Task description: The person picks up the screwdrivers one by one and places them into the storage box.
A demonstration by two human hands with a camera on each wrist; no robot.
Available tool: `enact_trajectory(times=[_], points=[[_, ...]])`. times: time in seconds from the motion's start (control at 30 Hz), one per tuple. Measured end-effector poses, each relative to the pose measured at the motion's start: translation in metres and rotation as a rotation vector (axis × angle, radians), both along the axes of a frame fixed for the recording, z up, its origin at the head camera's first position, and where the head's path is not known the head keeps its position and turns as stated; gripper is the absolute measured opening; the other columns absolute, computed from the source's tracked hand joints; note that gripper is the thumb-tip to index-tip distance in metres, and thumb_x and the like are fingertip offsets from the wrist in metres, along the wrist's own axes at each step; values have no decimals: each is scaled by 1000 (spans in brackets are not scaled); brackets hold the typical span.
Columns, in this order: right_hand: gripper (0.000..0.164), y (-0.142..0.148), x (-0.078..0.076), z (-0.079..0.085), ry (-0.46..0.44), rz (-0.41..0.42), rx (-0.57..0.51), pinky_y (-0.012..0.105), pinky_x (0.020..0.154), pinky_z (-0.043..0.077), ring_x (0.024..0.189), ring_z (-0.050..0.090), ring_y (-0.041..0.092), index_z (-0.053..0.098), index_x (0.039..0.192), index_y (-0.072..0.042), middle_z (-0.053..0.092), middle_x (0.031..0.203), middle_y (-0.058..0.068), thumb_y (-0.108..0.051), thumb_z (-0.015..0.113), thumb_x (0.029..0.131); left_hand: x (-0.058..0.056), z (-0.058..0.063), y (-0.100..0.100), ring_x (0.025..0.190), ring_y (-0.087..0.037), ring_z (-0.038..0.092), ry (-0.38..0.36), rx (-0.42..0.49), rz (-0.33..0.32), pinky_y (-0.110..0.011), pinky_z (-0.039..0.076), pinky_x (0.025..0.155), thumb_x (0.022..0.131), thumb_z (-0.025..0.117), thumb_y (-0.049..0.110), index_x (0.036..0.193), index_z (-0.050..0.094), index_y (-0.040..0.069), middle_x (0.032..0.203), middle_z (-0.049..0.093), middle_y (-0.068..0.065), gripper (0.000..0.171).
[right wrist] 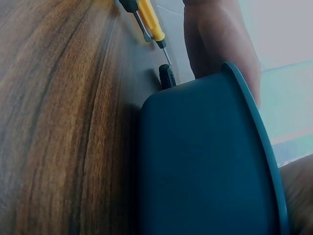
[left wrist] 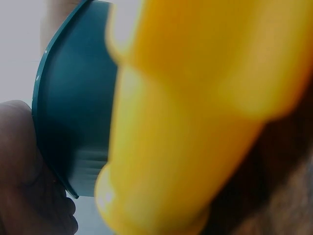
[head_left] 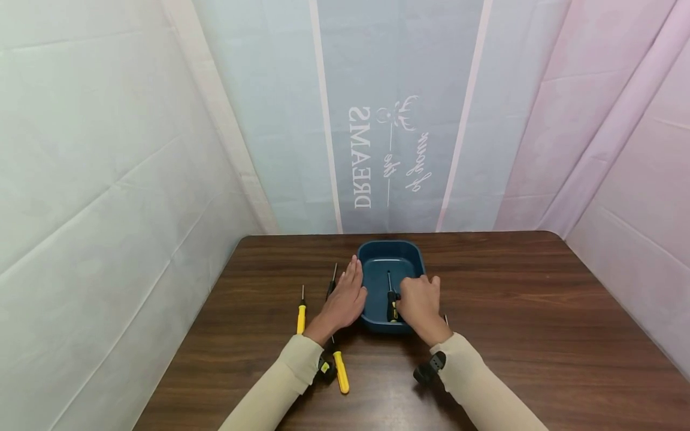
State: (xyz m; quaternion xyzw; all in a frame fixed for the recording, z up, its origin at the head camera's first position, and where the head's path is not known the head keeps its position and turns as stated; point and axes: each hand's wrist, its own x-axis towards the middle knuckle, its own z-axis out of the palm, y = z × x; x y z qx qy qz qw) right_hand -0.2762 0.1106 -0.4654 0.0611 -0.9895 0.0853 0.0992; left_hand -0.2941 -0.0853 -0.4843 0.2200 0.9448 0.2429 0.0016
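My left hand [head_left: 347,297] lies with straight fingers along the left side of a dark blue tray [head_left: 380,327], touching it. Inside the tray rests a black-and-yellow screwdriver [head_left: 392,306], its shaft pointing away from me. Over the right rim bends my right hand [head_left: 420,301], fingers curled, its inner side beside that handle. The hand hides whether it pinches the handle, the rim or something else. In the left wrist view a yellow screwdriver handle [left wrist: 181,127] looms large before the tray. The right wrist view shows the tray's outer wall [right wrist: 205,161].
On the wooden table [head_left: 512,287], left of the tray, lie one yellow screwdriver [head_left: 301,317], another yellow one [head_left: 341,372] nearer me, and a dark-handled one [head_left: 331,287] by the left hand. A metal shaft [head_left: 445,319] shows beside the right wrist. Cloth [head_left: 269,120] hangs behind.
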Motion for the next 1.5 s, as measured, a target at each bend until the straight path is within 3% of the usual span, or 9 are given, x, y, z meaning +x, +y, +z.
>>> enact_trajectory(times=[0.2, 0.6, 0.8, 0.93, 1.13, 1.5], points=[[38, -2, -1, 2, -64, 7, 16, 49, 77, 30, 61, 47, 21, 54, 52, -16, 48, 50, -1, -12, 79, 81, 0, 1, 0, 156, -17, -2, 2, 0, -4, -44, 11, 125, 110, 27, 34, 163, 1, 7, 171, -5, -8, 65], [38, -2, -1, 4, -57, 7, 24, 50, 77, 32, 60, 49, 22, 56, 53, -16, 49, 51, 0, -18, 81, 80, 0, 1, 0, 156, -17, -2, -7, 15, -6, -44, 12, 125, 110, 29, 31, 163, 1, 7, 171, -7, -6, 65], [42, 3, 3, 7, 61, 15, -43, 55, 83, 35, 62, 55, 23, 55, 50, -18, 48, 48, -4, -19, 82, 82, 0, 1, 1, 156, -16, -3, -10, 8, -5, -43, 11, 125, 110, 31, 29, 163, 0, 8, 171, -8, -5, 65], [33, 8, 6, 11, 160, 29, -122, 58, 87, 38, 66, 59, 25, 64, 54, -15, 55, 51, -2, -11, 81, 82, -1, 1, 0, 156, -17, -2, -5, 5, -1, -44, 11, 125, 110, 30, 32, 163, 0, 8, 171, -6, -6, 65], [11, 17, 8, 11, 233, 32, -194, 48, 74, 43, 71, 60, 26, 76, 73, -10, 70, 70, 3, -11, 80, 83, 0, 1, -1, 156, -19, -1, -12, 15, 3, -46, 12, 124, 110, 32, 29, 163, 1, 7, 171, -6, -7, 65], [8, 26, 11, 12, 318, 35, -263, 46, 69, 46, 74, 63, 28, 79, 81, -6, 73, 75, 7, -12, 81, 85, -1, 1, 0, 157, -22, 2, 4, 26, -1, -47, 14, 124, 110, 34, 26, 162, 8, 1, 171, -2, -10, 63]])
